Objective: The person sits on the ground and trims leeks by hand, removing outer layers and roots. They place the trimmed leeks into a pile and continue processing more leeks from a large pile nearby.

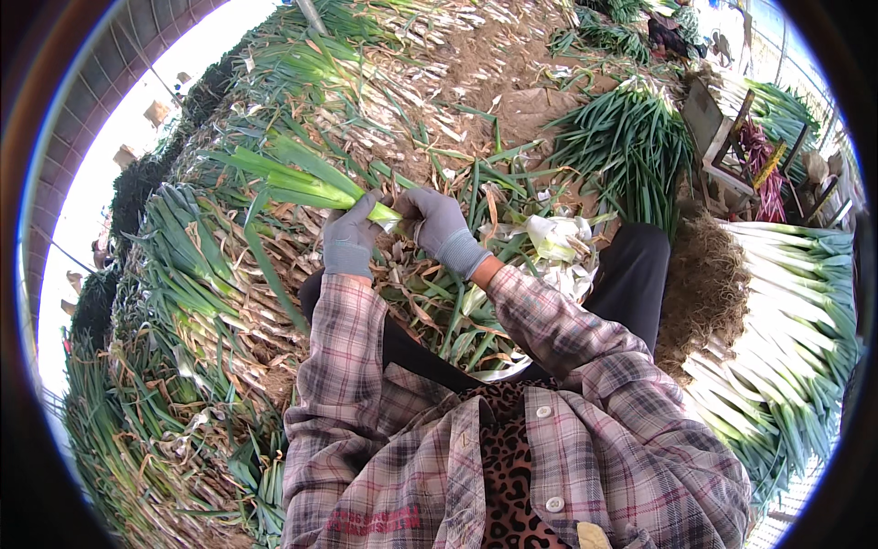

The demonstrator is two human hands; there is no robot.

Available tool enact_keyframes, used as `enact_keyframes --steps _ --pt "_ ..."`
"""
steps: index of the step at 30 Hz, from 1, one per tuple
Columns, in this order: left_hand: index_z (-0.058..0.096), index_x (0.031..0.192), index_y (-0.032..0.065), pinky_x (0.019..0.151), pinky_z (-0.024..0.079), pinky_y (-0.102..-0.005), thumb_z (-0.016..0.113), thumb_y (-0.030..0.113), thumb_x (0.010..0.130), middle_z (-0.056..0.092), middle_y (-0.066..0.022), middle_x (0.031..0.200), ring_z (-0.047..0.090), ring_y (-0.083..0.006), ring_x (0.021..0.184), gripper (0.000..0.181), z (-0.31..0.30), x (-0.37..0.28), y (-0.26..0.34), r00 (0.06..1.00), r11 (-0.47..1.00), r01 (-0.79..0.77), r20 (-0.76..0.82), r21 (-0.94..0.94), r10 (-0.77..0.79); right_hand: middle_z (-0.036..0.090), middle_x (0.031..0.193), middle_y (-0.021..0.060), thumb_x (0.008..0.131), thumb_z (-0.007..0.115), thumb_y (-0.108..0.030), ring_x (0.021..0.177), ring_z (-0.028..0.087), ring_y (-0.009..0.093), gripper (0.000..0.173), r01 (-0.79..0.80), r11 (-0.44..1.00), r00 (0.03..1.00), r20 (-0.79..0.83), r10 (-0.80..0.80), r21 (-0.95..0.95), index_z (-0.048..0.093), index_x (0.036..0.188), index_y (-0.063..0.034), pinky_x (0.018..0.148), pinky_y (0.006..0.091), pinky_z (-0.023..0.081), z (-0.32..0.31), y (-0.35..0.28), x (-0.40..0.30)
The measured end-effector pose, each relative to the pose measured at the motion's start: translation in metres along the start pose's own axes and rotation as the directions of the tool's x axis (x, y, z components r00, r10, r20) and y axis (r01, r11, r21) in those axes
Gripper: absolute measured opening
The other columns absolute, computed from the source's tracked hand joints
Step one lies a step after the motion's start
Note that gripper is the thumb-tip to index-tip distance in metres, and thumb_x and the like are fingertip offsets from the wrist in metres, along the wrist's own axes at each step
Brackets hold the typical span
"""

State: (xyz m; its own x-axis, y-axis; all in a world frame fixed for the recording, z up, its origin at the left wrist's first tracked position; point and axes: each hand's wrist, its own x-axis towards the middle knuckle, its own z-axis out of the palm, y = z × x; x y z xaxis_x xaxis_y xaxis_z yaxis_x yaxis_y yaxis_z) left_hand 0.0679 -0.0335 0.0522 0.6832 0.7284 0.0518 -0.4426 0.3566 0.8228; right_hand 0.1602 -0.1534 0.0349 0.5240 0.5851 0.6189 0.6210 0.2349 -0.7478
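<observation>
My left hand point(351, 233), in a grey knit glove, is closed around a green onion stalk point(309, 187) whose green leaves point to the upper left. Just to its right, my right hand point(432, 218), gloved alike, has its fingers at the stalk's pale lower end; whether they grip the stalk or a piece of its skin cannot be told. Under both hands lie loose green leaves and dry peelings point(439, 309). White peeled skins point(559, 240) are heaped between my knees, right of my right hand.
Untrimmed green onions point(199, 254) cover the ground at left. Clean white-stemmed ones point(782, 302) with brown roots point(706, 274) are stacked at right. Beyond my knee lie a leafy green bundle point(627, 137) and a stool-like frame point(727, 165) with red strings. A person point(675, 34) sits at the far upper right.
</observation>
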Motion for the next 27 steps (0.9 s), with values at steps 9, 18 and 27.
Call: enact_keyframes --steps 9,18,27 --pt "0.048 0.099 -0.0022 0.065 0.051 -0.0351 0.060 0.002 0.075 0.056 -0.0118 0.088 0.060 -0.0249 0.076 0.026 0.000 -0.009 -0.001 0.993 1.000 -0.025 -0.112 0.015 0.026 0.053 0.067 0.0069 0.066 0.058 0.003 0.064 0.051 0.019 0.011 0.114 0.990 0.989 0.088 -0.121 0.081 0.055 0.075 -0.0041 0.060 0.0276 0.043 -0.008 0.008 -0.005" --pt "0.051 0.097 0.0014 0.068 0.051 -0.0365 0.063 0.009 0.074 0.053 -0.0097 0.090 0.057 -0.0227 0.082 0.027 -0.018 -0.009 -0.007 0.942 0.996 0.053 -0.328 -0.071 -0.073 0.052 0.077 0.0016 0.084 0.050 -0.009 0.068 0.046 0.009 0.009 -0.197 0.859 0.980 0.105 0.167 0.473 0.050 0.085 -0.0006 0.066 0.0218 0.040 -0.009 0.039 -0.008" --pt "0.049 0.093 -0.0004 0.085 0.045 -0.0502 0.058 -0.002 0.077 0.056 -0.0171 0.092 0.055 -0.0287 0.090 0.018 -0.018 -0.027 -0.045 0.904 0.893 0.354 -0.143 -0.277 -0.402 0.052 0.072 0.0030 0.082 0.050 -0.006 0.062 0.050 0.011 0.010 -0.518 0.491 0.842 0.318 0.435 0.700 0.049 0.090 -0.0006 0.059 0.0217 0.043 -0.027 0.039 -0.012"
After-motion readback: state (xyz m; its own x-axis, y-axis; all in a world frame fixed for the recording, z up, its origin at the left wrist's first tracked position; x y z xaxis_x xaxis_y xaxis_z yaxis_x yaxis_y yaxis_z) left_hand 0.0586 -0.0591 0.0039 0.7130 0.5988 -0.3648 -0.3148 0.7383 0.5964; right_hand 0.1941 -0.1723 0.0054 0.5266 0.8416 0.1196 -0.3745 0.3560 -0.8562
